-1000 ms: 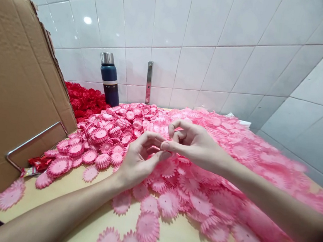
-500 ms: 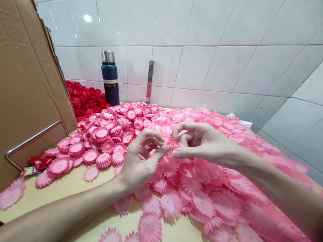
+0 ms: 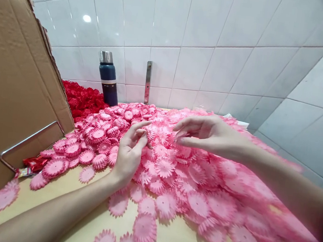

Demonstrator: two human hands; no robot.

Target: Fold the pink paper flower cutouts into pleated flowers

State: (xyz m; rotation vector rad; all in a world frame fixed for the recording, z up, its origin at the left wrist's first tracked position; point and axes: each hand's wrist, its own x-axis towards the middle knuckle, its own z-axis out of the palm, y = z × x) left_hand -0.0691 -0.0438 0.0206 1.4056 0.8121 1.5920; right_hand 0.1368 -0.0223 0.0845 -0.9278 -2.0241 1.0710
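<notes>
My left hand (image 3: 130,154) is over the middle of the heap, its fingers curled toward the thumb in a pinch. A pink frilled edge shows at these fingertips, but I cannot tell whether it is held or lies behind them. To the right, my right hand (image 3: 206,134) hovers with fingers stretched forward and the thumb apart from them, slightly blurred; nothing shows in it. Beneath both hands spread many thin pink flower discs (image 3: 164,168) with notched rims and a small centre hole. Left of my left hand, thicker pink flower heads (image 3: 97,135) are piled up.
A cardboard box (image 3: 13,92) stands at the left, with a bent metal bar (image 3: 27,140) and a red wrapper (image 3: 34,163) beside it. Red flower pieces (image 3: 83,100) and a dark blue bottle (image 3: 108,80) are at the back. Behind runs a tiled wall (image 3: 196,70).
My hands were nearly touching at the fingertips and are now apart. The left has drawn back to the left; the right has straightened its fingers. The view has shifted slightly.
</notes>
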